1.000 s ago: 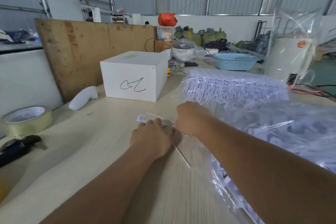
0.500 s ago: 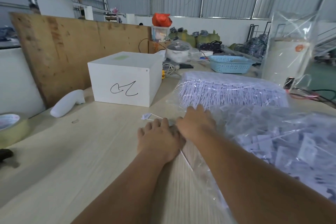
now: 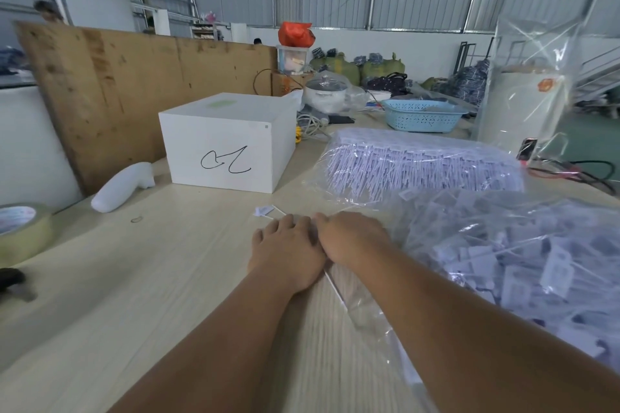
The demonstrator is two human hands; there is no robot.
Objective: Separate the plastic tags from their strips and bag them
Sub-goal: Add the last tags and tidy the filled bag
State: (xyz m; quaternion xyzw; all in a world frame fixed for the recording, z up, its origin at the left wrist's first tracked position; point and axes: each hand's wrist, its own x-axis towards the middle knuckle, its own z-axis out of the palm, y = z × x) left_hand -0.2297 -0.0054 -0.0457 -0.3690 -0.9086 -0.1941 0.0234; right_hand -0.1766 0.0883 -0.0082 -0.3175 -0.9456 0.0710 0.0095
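My left hand (image 3: 285,251) and my right hand (image 3: 352,238) lie side by side on the wooden table (image 3: 151,278), touching each other. A thin white strip (image 3: 332,283) runs out from under them toward me. The left fingers stretch forward and rest on it; the right fingers curl down out of sight. One loose white tag (image 3: 264,210) lies just beyond the left fingertips. Right of the hands is a clear bag of separated tags (image 3: 520,261). Behind it sits a clear bag packed with tag strips (image 3: 419,164).
A white box (image 3: 228,141) stands behind the hands, with a plywood board (image 3: 134,87) leaning further back. A white plastic handle (image 3: 120,188), a tape roll (image 3: 20,231) and a black object (image 3: 10,278) lie at the left. A blue basket (image 3: 422,114) sits far back.
Both hands have dropped flat onto the table and closed together over the strip, which was lifted between them a second ago. The view has shifted left.
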